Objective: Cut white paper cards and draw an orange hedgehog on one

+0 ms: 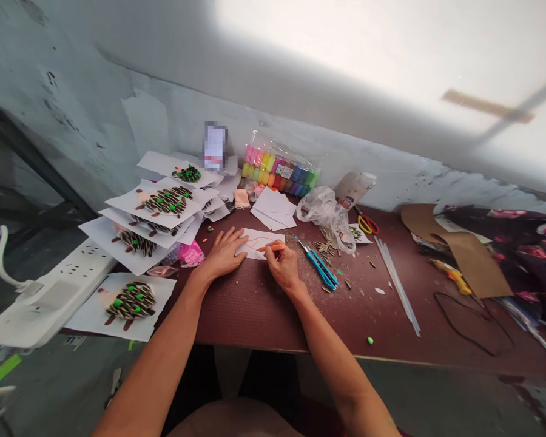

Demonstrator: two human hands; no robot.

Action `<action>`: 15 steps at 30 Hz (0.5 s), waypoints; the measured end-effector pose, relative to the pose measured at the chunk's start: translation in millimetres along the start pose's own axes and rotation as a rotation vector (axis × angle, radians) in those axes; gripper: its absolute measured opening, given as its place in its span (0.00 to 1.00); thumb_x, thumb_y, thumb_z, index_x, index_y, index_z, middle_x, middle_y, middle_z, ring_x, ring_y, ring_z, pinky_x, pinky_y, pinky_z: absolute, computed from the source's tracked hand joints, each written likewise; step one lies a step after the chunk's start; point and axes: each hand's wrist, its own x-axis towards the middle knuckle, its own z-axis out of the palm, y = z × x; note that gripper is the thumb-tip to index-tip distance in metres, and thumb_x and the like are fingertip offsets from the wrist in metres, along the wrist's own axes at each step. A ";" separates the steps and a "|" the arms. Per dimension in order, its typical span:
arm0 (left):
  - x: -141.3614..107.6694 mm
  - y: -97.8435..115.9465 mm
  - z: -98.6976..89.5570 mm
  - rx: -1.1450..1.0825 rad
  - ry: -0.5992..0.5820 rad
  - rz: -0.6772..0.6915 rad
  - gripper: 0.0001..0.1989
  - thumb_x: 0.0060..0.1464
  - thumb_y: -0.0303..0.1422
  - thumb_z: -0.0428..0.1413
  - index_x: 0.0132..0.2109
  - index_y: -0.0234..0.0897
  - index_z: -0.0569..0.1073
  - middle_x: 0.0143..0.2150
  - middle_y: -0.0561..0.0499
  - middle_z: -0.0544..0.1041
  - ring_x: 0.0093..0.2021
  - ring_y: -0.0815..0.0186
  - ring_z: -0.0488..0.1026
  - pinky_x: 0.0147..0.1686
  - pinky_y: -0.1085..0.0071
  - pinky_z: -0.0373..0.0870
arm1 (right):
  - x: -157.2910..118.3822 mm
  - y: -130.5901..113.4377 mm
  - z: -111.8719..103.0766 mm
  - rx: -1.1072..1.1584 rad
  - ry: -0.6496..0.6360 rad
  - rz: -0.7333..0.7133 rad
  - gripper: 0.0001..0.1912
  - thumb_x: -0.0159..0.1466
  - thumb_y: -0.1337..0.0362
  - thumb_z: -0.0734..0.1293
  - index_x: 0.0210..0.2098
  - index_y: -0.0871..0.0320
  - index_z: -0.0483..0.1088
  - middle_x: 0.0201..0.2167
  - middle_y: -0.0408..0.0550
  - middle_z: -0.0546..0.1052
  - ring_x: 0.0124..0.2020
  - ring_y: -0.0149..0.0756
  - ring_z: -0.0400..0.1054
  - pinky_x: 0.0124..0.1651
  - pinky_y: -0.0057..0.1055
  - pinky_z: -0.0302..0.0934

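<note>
A small white sheet of paper (251,251) with red-orange lines drawn on it lies on the dark red table. My left hand (224,252) rests flat on its left edge, fingers spread. In my right hand (282,264) an orange pen (273,247) is gripped, its tip at the paper near the drawn lines. Just right of that hand lies a teal utility knife (321,267). Loose striped sunflower seeds (326,247) are scattered behind the knife. More white paper (273,209) sits behind the sheet.
Stacked seed hedgehog pictures (164,200) stand at left, beside a white power strip (68,276). A bag of coloured clay (279,170) leans on the wall. Scissors (367,224), clear glue sticks (398,285) and a yellow glue gun (457,279) lie at right.
</note>
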 end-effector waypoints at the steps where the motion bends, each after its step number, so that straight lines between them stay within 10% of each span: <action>1: 0.1 -0.3 0.4 -0.002 0.002 0.003 0.28 0.59 0.36 0.49 0.66 0.43 0.67 0.73 0.47 0.60 0.75 0.53 0.50 0.72 0.46 0.42 | -0.1 -0.1 0.4 -0.011 -0.005 -0.003 0.16 0.67 0.58 0.61 0.32 0.56 0.78 0.28 0.45 0.78 0.24 0.30 0.66 0.32 0.28 0.60; 15: 0.7 -0.9 0.5 0.007 0.001 0.001 0.28 0.59 0.37 0.49 0.66 0.44 0.68 0.73 0.48 0.60 0.75 0.53 0.50 0.72 0.47 0.43 | -0.5 -4.5 0.2 -0.065 -0.039 -0.009 0.13 0.66 0.61 0.61 0.32 0.56 0.76 0.29 0.44 0.79 0.23 0.30 0.66 0.32 0.27 0.60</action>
